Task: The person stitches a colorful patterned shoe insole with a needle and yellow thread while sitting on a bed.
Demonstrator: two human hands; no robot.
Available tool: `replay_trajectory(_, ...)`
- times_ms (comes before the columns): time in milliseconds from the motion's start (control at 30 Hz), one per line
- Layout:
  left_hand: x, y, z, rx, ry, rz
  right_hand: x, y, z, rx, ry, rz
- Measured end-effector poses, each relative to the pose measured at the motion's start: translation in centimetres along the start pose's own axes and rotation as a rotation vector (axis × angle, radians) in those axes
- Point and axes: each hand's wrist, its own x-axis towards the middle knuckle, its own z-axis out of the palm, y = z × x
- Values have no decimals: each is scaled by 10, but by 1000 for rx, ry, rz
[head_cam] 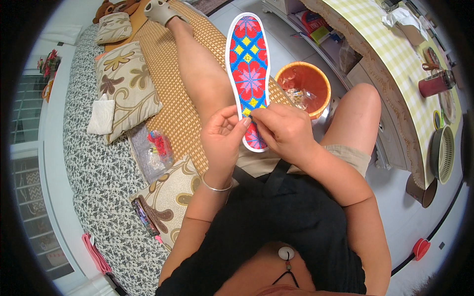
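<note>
A cross-stitched insole (250,79) stands tilted up before me, with its heel end nearest my body. Red and pink flowers, blue lattice and yellow diamonds cover its face inside a white border. My left hand (224,137) grips the left edge near the heel, thumb in front and fingers behind. Against the lower right part of the insole, the fingers of my right hand (287,129) are curled and pinched together. Whether they hold a needle, thread or only the insole is hidden.
Beyond my right hand stands an orange bin (326,92) with litter inside. A woven mat (181,125) lies under my outstretched leg. Patterned cushions (127,88) and a clear bag of red material (159,148) lie left. A checkered-cloth table (377,44) stands right.
</note>
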Motion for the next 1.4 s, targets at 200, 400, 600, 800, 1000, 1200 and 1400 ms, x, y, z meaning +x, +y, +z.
replay_trajectory(200,-3,-7,-2,251,23,111,2,-2,-2,-74,-36,-43)
replay_trajectory(400,-4,-9,1,746,49,475,4,-8,1,-87,-87,-70)
replay_trajectory(600,-6,-14,0,737,60,417,-5,-1,10,12,-84,34)
replay_trajectory(800,-4,-13,1,691,81,422,-7,-5,1,-10,-120,125)
replay_trajectory(1000,-3,-12,-5,407,84,231,-6,5,7,114,3,186)
replay_trajectory(1200,5,-16,-19,-256,-97,6,-12,29,0,1019,-131,1034)
replay_trajectory(1400,2,-20,-7,-202,-168,-59,-20,12,18,1731,95,1264)
